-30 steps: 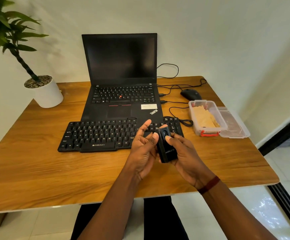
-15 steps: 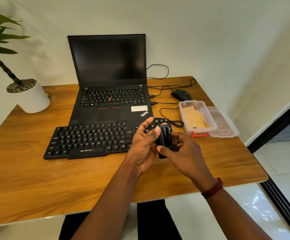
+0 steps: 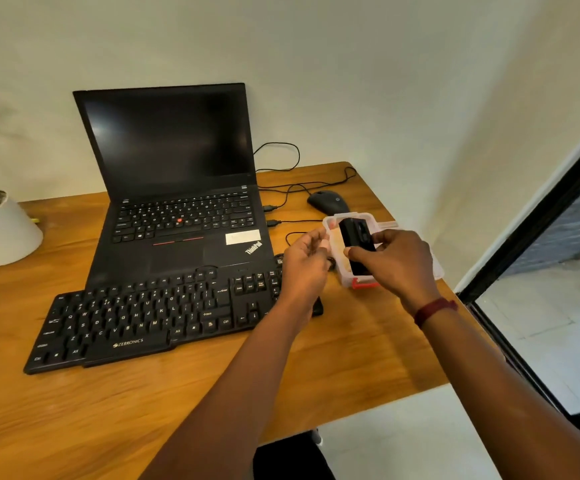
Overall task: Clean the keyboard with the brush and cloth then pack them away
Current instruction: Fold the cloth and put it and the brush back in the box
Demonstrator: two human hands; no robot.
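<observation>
My right hand (image 3: pixel 397 263) grips a black rectangular brush case (image 3: pixel 356 244) and holds it over the clear plastic box (image 3: pixel 331 225) with a red latch at the table's right side. Just left of the box, my left hand (image 3: pixel 307 263) hovers with fingers loosely curled and nothing in it. The tan cloth inside the box is mostly hidden by the case and my hands. In front of the laptop lies the black external keyboard (image 3: pixel 150 317); my left forearm crosses its right end.
An open black laptop (image 3: pixel 174 188) stands behind the keyboard. A black mouse (image 3: pixel 328 200) and cables lie at the back right. A white plant pot (image 3: pixel 1 230) sits at the far left. The table's right edge (image 3: pixel 454 292) is close beyond the box.
Both hands moved right and away from the keyboard to the plastic box. My left hand let go of the black case, which my right hand alone now holds over the box.
</observation>
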